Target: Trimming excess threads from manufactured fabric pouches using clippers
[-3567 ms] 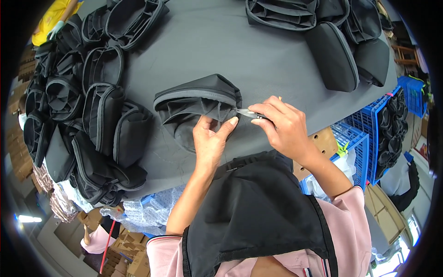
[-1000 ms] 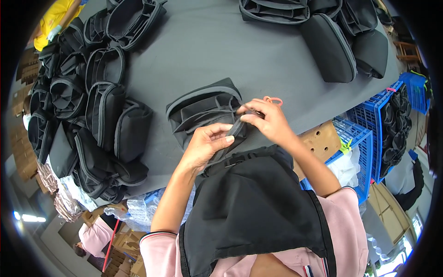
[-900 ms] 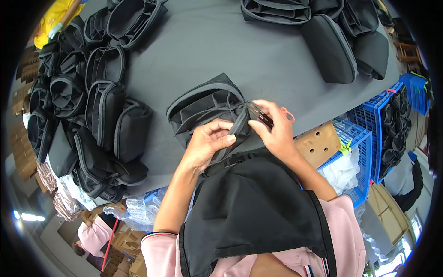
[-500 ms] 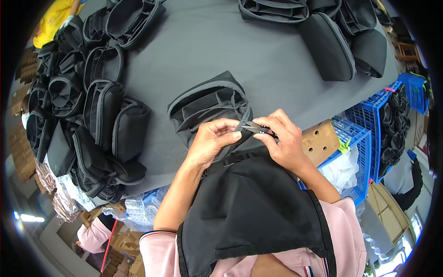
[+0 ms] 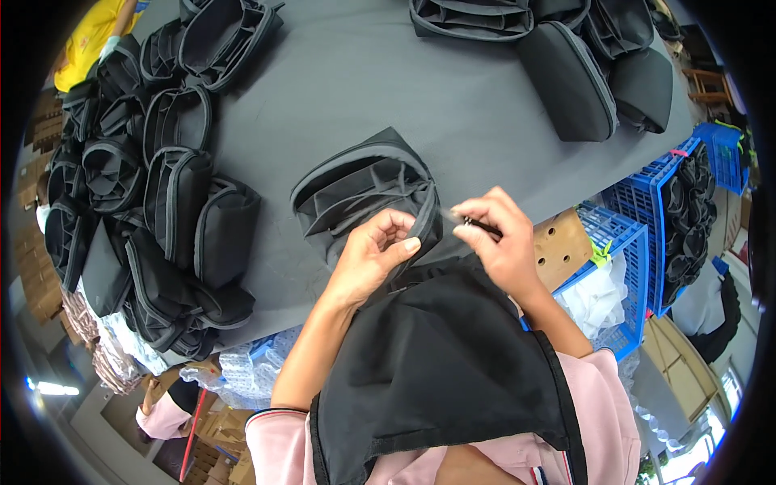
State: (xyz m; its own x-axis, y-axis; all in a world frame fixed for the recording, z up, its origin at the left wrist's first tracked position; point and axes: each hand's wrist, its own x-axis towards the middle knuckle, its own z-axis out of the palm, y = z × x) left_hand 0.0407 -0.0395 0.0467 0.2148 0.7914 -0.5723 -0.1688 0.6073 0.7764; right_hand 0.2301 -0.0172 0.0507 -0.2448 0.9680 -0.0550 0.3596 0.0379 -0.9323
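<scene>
In front of me a black fabric pouch (image 5: 339,194) stands on the grey table, its top gaping and its inner dividers showing. My left hand (image 5: 376,250) pinches the grey-trimmed edge at the pouch's right end between thumb and fingers. Just to the right, my right hand (image 5: 505,238) grips a small pair of thread snips (image 5: 483,226) with black handles. The blades are smeared by motion and point toward the pouch's edge, a little apart from it.
Several black pouches (image 5: 182,194) crowd the table's left side; more pouches (image 5: 570,81) lie at the far right. Blue crates (image 5: 630,234) stand beyond the table's right edge, with a perforated brown board (image 5: 563,250) alongside. A person in yellow (image 5: 89,40) is at the far left.
My right hand has drawn the snips slightly right, away from the pouch's edge, where the blades were before. My left hand keeps its pinch on the edge.
</scene>
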